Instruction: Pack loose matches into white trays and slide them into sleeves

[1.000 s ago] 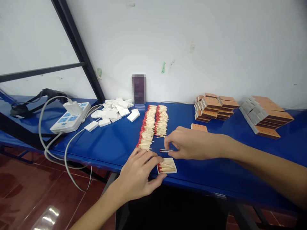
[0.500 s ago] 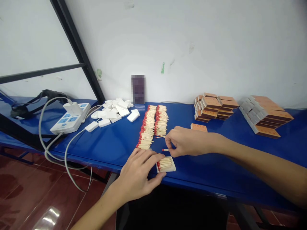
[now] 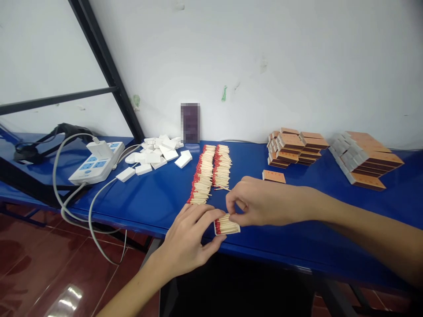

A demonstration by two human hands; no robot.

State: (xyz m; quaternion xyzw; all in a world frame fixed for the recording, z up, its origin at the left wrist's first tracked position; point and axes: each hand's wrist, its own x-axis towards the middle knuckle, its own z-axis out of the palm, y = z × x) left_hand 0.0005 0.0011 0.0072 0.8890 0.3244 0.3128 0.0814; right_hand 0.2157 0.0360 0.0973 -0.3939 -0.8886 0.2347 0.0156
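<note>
My left hand grips the left end of a small white matchbox tray between thumb and fingers, near the table's front edge. Inside lie red-tipped matchsticks, heads to the left. Over the tray's right back corner is my right hand, its thumb and forefinger pinched on a matchstick that mostly blends with those below. Just beyond both hands, two long rows of matchsticks run toward the wall, with a stray one at the near end of the right row.
On the blue table, white trays are heaped at back left, beside a power strip with cables. One matchbox sleeve lies behind my right hand. Stacks of sleeves and matchboxes stand at right. A pixelated dark panel leans on the wall.
My right hand has brought a matchstick down and toward me, from behind the tray to over its right side. My left hand keeps hold of the tray, which has shifted slightly left.
</note>
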